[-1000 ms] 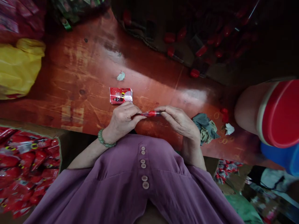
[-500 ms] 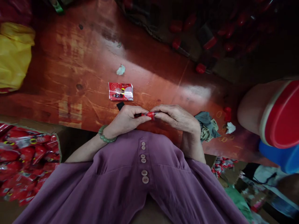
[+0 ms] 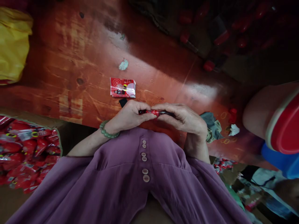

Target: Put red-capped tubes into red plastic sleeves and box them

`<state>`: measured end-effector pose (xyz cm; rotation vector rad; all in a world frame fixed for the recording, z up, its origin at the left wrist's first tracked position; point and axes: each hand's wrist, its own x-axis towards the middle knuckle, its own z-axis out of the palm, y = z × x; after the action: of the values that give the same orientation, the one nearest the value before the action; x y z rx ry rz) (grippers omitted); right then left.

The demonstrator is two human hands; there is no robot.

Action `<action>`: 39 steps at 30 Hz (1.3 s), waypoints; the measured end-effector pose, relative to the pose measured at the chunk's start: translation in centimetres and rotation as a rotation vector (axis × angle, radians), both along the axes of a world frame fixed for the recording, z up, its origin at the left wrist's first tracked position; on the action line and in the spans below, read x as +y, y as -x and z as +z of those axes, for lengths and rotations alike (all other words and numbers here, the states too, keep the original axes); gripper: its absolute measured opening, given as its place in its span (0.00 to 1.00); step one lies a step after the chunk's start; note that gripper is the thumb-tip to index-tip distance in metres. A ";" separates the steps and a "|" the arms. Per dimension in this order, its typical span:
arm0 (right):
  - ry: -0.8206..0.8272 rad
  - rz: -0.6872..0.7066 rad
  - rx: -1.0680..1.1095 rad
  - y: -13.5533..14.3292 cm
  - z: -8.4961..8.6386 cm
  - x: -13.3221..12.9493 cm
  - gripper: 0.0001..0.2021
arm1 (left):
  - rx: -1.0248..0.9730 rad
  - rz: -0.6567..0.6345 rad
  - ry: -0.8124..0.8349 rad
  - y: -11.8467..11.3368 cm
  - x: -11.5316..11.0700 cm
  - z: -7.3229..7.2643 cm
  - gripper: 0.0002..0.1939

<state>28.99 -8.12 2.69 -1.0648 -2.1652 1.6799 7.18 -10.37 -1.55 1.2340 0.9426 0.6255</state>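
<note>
Level between my two hands lies a small red tube with dark, shiny ends (image 3: pixel 157 113); its exact kind is unclear. My left hand (image 3: pixel 129 115), wearing a green bead bracelet (image 3: pixel 107 132), pinches its left end between thumb and fingers. At the other end, my right hand (image 3: pixel 187 119) holds it with the thumb below and fingers above, partly covering it. Just beyond my left hand rests a stack of red printed cards or labels (image 3: pixel 122 88) on the table. A small black piece (image 3: pixel 122 102) sticks out between the stack and my left hand.
The reddish wooden table (image 3: pixel 93 74) spreads ahead. On the right are a crumpled grey-green cloth (image 3: pixel 212 126), a white scrap (image 3: pixel 234 129) and a tub with a red lid (image 3: pixel 288 124). A box of red wrapped packets (image 3: pixel 25 149) stands lower left; a yellow bag (image 3: pixel 14 43) is upper left.
My hands are slightly farther apart along the tube, and more of its dark right end shows. The camera view has shifted a little. Both hands keep their grip.
</note>
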 end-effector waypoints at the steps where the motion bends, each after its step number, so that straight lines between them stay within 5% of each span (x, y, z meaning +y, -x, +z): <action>1: 0.008 -0.001 0.020 0.0 -0.1 -0.1 0.14 | -0.016 -0.018 0.049 0.1 0.2 0.0 0.07; 13: 0.185 -0.290 0.103 0.5 -1.7 -2.1 0.13 | -0.119 0.014 0.330 1.2 -0.1 0.0 0.14; 18: 0.315 -0.591 0.167 1.3 -3.2 -2.8 0.16 | -0.394 0.171 0.516 2.0 -1.0 -0.5 0.28; 24: 0.266 -0.827 0.295 4.0 -4.9 -3.1 0.16 | -0.374 0.354 0.468 0.3 -1.4 -0.9 0.18; 28: 0.099 -0.846 0.228 6.0 -4.5 -3.3 0.17 | -0.312 0.526 0.398 -1.2 -0.9 -1.3 0.16; 32: -0.018 -0.638 0.127 5.8 -3.6 -3.4 0.18 | -0.332 0.620 0.336 -1.3 -0.6 -1.2 0.15; 39: -0.091 -0.471 0.116 4.1 -2.9 -3.3 0.22 | -0.327 0.563 0.305 -1.1 -0.7 -1.3 0.16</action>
<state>24.89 -11.45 -0.25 -1.2898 -1.7262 1.3763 8.27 -11.02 -2.83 0.5637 1.0618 1.0456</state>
